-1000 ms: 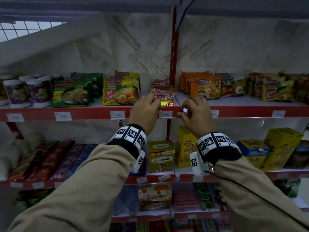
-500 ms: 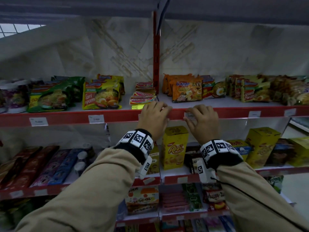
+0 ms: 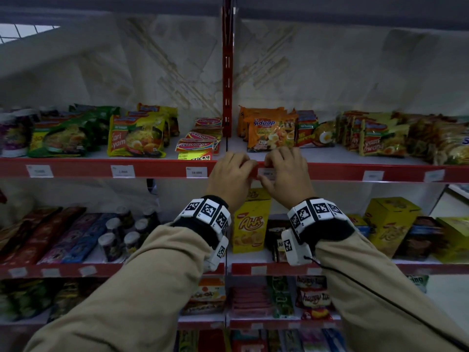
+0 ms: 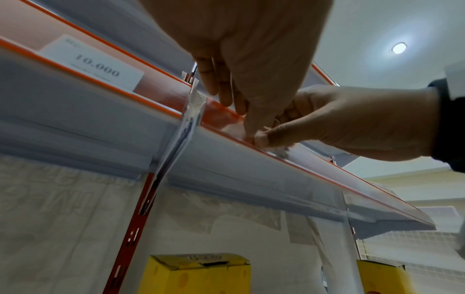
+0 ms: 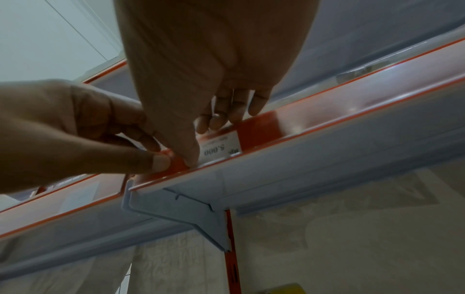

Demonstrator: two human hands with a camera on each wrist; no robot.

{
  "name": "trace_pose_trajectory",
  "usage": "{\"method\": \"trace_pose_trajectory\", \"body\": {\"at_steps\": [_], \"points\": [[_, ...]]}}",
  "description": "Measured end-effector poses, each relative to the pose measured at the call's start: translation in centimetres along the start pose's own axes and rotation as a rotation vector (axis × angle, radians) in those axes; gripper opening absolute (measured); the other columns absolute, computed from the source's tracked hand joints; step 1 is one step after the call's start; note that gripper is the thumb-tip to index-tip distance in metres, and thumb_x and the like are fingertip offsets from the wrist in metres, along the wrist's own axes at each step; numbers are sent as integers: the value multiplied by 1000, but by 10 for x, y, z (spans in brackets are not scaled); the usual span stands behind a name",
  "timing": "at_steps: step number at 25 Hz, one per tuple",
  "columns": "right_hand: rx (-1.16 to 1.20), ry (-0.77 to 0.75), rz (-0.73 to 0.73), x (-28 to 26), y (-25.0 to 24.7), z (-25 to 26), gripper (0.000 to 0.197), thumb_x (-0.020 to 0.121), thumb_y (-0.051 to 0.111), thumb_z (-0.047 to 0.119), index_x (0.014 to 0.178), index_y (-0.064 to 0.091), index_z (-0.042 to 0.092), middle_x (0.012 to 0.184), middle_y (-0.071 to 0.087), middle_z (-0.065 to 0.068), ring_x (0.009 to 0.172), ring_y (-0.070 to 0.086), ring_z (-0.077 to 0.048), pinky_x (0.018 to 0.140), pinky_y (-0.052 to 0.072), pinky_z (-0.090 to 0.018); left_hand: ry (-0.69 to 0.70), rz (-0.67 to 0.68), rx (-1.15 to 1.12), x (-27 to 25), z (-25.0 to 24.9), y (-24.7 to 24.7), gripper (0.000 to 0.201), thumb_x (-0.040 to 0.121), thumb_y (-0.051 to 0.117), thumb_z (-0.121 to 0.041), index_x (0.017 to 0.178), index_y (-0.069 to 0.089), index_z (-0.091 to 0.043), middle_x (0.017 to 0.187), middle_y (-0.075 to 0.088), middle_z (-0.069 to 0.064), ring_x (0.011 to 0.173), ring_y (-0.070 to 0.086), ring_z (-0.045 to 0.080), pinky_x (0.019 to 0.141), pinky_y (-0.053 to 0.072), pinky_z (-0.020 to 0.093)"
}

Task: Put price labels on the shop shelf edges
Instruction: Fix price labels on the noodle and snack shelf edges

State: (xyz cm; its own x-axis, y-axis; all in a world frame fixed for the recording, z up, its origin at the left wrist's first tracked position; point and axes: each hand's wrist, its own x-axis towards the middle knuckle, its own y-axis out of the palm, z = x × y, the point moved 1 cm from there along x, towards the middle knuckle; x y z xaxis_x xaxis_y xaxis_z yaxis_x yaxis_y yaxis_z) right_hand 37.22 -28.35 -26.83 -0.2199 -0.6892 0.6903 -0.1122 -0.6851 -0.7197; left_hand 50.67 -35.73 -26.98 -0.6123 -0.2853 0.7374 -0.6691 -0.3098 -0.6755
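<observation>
Shelving: stocked shop shelves, red shelf edge (image 3: pixel 355 171)
Left hand (image 3: pixel 229 177): pinching red edge strip
Right hand (image 3: pixel 288 174): pinching price label (image 5: pixel 219 147) against edge

Shelf label (image 4: pixel 93 65) "10.000"; noodle pack (image 3: pixel 270 134) "Sedaap"; yellow box (image 3: pixel 250 222) "Ahh"

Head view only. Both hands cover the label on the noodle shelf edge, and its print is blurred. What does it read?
Observer: The right wrist view shows that the price label reads 5.000.
Operator: Seated in the rail?
Observer: Its lower edge sits at the bottom lip of the shelf edge strip. The right hand has its fingers on the label's top edge and its thumb at one end.
Operator: Left hand?
Observer: The left hand pinches the red strip just beside the label, thumb underneath.
</observation>
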Motion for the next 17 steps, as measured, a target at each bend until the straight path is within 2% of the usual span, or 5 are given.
{"method": "trace_pose_trajectory", "body": {"at_steps": [6, 11, 17], "points": [[66, -78, 10, 1, -3, -6, 31, 75, 75, 25, 95, 57, 9, 109, 55, -13, 99, 47, -31, 83, 41, -40, -45, 4, 4, 8, -1, 3, 20, 84, 63, -9, 105, 64, -8, 98, 60, 11, 93, 52, 29, 75, 42, 37], [49, -125, 14, 0, -5, -7, 27, 77, 73, 19, 98, 63, 6, 100, 61, -13, 99, 48, -33, 80, 40, -39, -68, 9, 42, 9, -1, 11, 21, 80, 64, -3, 101, 64, -8, 96, 60, 11, 91, 51, 30, 74, 40, 37], [6, -96, 63, 3, -8, -5, 23, 81, 67, 22, 101, 60, 11, 107, 59, -11, 102, 46, -30, 80, 37, -38, -72, 21, 52, 10, -1, 10, 21, 79, 65, -1, 99, 64, -8, 94, 60, 11, 90, 51, 29, 73, 42, 37]]}}
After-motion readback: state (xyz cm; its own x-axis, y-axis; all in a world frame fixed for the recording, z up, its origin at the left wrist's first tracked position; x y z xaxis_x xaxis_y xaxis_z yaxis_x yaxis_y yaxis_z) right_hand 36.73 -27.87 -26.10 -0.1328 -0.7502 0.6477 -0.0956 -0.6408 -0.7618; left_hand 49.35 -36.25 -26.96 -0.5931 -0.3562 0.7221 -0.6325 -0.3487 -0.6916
